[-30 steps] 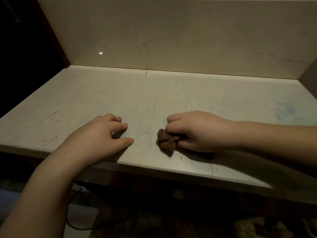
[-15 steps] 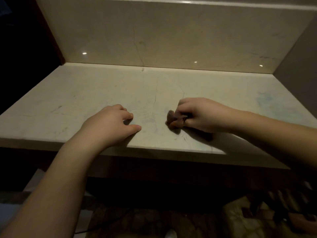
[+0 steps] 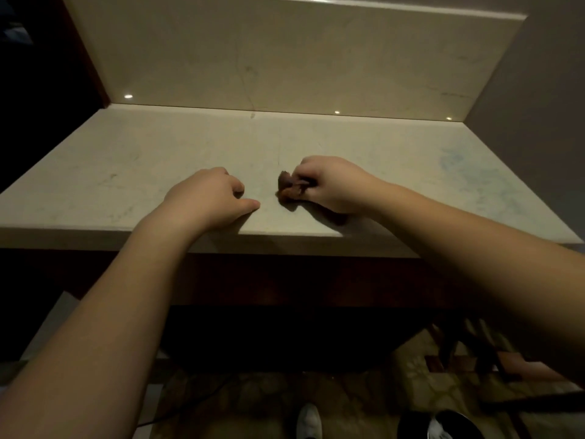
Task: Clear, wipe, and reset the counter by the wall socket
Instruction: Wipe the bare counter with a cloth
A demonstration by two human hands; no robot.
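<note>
A: Nearest the camera, what's on the floor?

B: A white shoe (image 3: 308,419) on patterned floor tile (image 3: 411,369), a dark round object (image 3: 443,423) at the bottom right that is too dim to name, and a thin dark cable (image 3: 190,407) trailing to the left.

A: And the arms?

B: Two bare forearms reach up from the lower corners to the pale marble counter (image 3: 411,172), above its dark wooden base (image 3: 285,280).

A: The left hand?

B: The left hand (image 3: 205,198) rests near the counter's front edge, fingers (image 3: 235,185) loosely curled with the tips on the stone and the thumb stretched to the right. It holds nothing.

A: The right?

B: The right hand (image 3: 332,185) has its fingers curled tight round a small brown cloth (image 3: 288,186), pinching it so that a bunched end sticks out to the left. The cloth touches the counter near the middle, just beside the left thumb tip but apart from it.

A: Farther back?

B: A bluish smear (image 3: 459,166) marks the counter's right side. Behind it rises a marble backsplash (image 3: 285,58), carrying three small light reflections along its base.
</note>
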